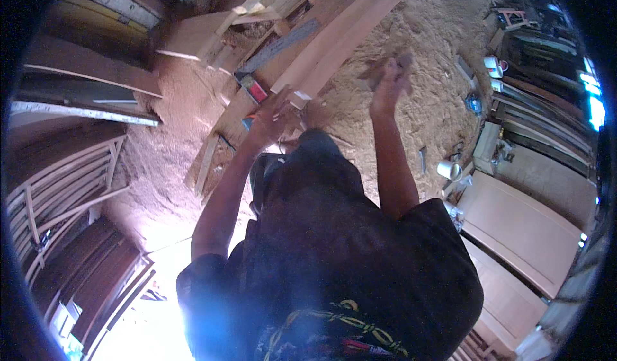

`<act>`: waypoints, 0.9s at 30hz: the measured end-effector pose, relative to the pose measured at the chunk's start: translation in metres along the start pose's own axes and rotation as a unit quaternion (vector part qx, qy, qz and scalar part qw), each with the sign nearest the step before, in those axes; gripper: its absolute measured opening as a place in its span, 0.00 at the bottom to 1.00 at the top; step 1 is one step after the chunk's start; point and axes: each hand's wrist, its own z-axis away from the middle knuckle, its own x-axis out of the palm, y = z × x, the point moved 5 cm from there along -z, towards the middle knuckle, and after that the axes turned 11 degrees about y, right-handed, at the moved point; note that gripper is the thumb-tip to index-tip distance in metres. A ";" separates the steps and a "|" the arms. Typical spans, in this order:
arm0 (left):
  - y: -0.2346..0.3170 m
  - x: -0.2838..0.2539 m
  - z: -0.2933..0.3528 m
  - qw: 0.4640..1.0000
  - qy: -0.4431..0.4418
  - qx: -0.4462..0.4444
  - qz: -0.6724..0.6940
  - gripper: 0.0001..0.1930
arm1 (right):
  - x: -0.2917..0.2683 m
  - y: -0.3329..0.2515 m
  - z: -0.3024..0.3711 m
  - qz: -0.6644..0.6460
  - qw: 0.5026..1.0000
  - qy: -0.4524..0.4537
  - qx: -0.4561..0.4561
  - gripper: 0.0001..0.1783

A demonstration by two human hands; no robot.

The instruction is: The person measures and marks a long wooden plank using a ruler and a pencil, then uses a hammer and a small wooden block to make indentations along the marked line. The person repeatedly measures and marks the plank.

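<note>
A long, smooth wooden plank runs from in front of me toward the far top edge. My left hand lies at its near end with the fingers stretched out over the corner. To the right, over the sawdust, my right hand is raised and somewhat blurred. It grips a brown wooden block, whose exact kind I cannot make out. A red and dark small box sits just left of the plank's end, close to my left fingers. A blue object shows beside my left wrist.
Sawdust and shavings cover the ground. A grey board lies left of the plank. Offcuts are piled at the far left. A white cup, a blue roll and pale panels stand on the right. Slatted frames line the left.
</note>
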 end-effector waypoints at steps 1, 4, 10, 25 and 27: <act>-0.011 -0.006 0.008 0.999 0.037 -0.034 0.022 0.35 | -0.017 0.009 0.004 0.027 0.998 0.026 0.054 0.40; -0.038 -0.033 0.054 0.990 0.091 -0.075 0.076 0.33 | -0.068 0.026 0.021 0.088 0.987 0.035 0.128 0.41; -0.032 -0.062 0.105 0.969 0.228 -0.084 0.045 0.26 | -0.121 0.070 0.027 0.091 0.947 0.026 0.306 0.48; 0.128 0.119 -0.180 0.960 0.242 0.083 -0.111 0.19 | -0.061 0.109 -0.279 0.002 0.977 0.060 0.206 0.54; 0.143 0.156 -0.236 0.944 0.215 0.149 -0.198 0.22 | -0.052 0.118 -0.316 -0.037 0.973 0.038 0.223 0.56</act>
